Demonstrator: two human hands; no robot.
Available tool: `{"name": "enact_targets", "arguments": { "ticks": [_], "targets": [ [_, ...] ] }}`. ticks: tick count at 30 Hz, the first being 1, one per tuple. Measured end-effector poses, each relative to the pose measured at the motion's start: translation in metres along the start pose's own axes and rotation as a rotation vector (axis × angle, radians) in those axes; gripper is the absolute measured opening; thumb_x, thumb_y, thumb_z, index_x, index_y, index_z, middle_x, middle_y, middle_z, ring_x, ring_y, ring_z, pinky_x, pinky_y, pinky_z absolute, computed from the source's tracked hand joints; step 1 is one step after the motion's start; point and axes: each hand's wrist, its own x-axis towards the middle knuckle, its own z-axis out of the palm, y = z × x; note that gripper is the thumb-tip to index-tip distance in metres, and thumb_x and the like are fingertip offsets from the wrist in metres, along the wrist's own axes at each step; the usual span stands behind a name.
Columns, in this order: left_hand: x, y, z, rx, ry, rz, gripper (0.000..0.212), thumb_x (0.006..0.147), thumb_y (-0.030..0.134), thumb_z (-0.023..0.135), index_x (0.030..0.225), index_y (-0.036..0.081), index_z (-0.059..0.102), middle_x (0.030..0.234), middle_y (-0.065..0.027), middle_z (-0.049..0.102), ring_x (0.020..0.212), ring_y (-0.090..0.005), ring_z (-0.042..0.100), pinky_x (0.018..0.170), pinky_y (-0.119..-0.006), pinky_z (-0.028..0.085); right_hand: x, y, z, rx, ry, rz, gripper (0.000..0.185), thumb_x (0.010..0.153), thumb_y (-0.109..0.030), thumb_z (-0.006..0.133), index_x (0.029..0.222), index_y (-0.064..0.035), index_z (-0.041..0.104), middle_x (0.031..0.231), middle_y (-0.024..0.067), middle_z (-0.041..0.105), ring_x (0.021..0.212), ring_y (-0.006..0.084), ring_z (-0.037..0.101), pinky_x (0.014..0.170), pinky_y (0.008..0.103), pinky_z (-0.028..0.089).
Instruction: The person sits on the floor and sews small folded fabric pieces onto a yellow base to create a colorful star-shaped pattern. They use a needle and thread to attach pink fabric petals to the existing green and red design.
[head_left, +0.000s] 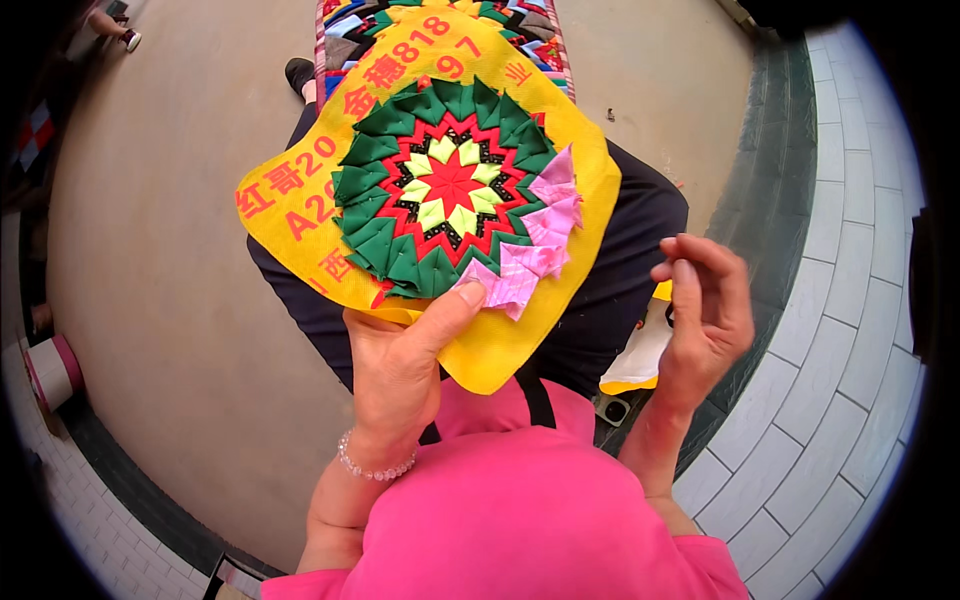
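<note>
My left hand (401, 352) grips the lower edge of a yellow woven cloth (487, 352) printed with red writing, thumb on top and fingers beneath. On the cloth is a round patchwork (452, 187) of folded fabric points: a red star in the middle, then lime, black, red and dark green rings. Pink patterned fabric points (551, 199) line its lower right rim, and my left thumb presses the lowest of them. To the right, apart from the cloth, my right hand (705, 307) is raised with thumb and fingertips close together. Any needle or thread there is too fine to see.
Beyond the cloth stands a multicoloured patchwork cover (345, 37) with a checked edge. A white and yellow bag (637, 352) lies beside my right thigh. Tiled wall (817, 300) runs along the right. A white and pink drum-shaped object (54, 371) is at left; another person's leg (109, 26) shows top left.
</note>
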Motion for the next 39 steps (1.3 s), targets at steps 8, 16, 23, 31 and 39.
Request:
{"name": "enact_targets", "arguments": {
  "ticks": [8, 16, 23, 31, 39],
  "targets": [
    [-0.006, 0.001, 0.001, 0.039, -0.006, 0.087, 0.031, 0.084, -0.007, 0.069, 0.114, -0.002, 0.063, 0.106, -0.0074, 0.069, 0.095, -0.0146, 0.068, 0.086, -0.03, 0.055, 0.007, -0.045, 0.066, 0.005, -0.623, -0.402, 0.022, 0.08, 0.008, 0.067, 0.098, -0.0001, 0.057, 0.087, 0.0145, 0.057, 0.079, 0.0341, 0.062, 0.066, 0.0406, 0.049],
    [-0.009, -0.005, -0.003, 0.102, 0.033, 0.122, 0.029, 0.085, -0.007, 0.068, 0.113, -0.003, 0.065, 0.105, -0.0056, 0.07, 0.093, -0.0131, 0.068, 0.084, -0.028, 0.054, 0.007, -0.044, 0.069, -0.023, -0.654, -0.4, 0.019, 0.081, 0.007, 0.065, 0.094, -0.0022, 0.054, 0.083, 0.0135, 0.055, 0.076, 0.0336, 0.06, 0.064, 0.0401, 0.049],
    [-0.007, -0.011, -0.004, 0.106, 0.079, 0.185, 0.029, 0.083, -0.008, 0.069, 0.111, -0.003, 0.065, 0.102, -0.0051, 0.069, 0.09, -0.0117, 0.067, 0.08, -0.027, 0.054, -0.002, -0.028, 0.078, -0.108, -0.586, -0.646, 0.021, 0.078, 0.0, 0.063, 0.096, 0.0018, 0.053, 0.091, 0.0189, 0.055, 0.08, 0.0362, 0.061, 0.069, 0.041, 0.051],
    [-0.01, 0.002, -0.002, 0.136, 0.062, 0.155, 0.039, 0.077, -0.014, 0.068, 0.114, -0.002, 0.062, 0.105, -0.0063, 0.069, 0.091, -0.016, 0.069, 0.081, -0.03, 0.055, 0.002, -0.038, 0.072, -0.025, -0.613, -0.574, 0.021, 0.079, 0.004, 0.066, 0.096, 0.0016, 0.054, 0.091, 0.0174, 0.056, 0.085, 0.0362, 0.061, 0.073, 0.0407, 0.051],
    [-0.005, 0.006, -0.01, 0.127, 0.018, 0.079, 0.036, 0.076, -0.012, 0.071, 0.11, -0.003, 0.065, 0.103, -0.0073, 0.07, 0.091, -0.0155, 0.069, 0.083, -0.03, 0.055, -0.001, -0.031, 0.077, -0.031, -0.647, -0.578, 0.022, 0.077, 0.002, 0.064, 0.096, 0.0022, 0.053, 0.09, 0.0168, 0.054, 0.081, 0.0342, 0.06, 0.07, 0.0394, 0.05]
  ]
}}
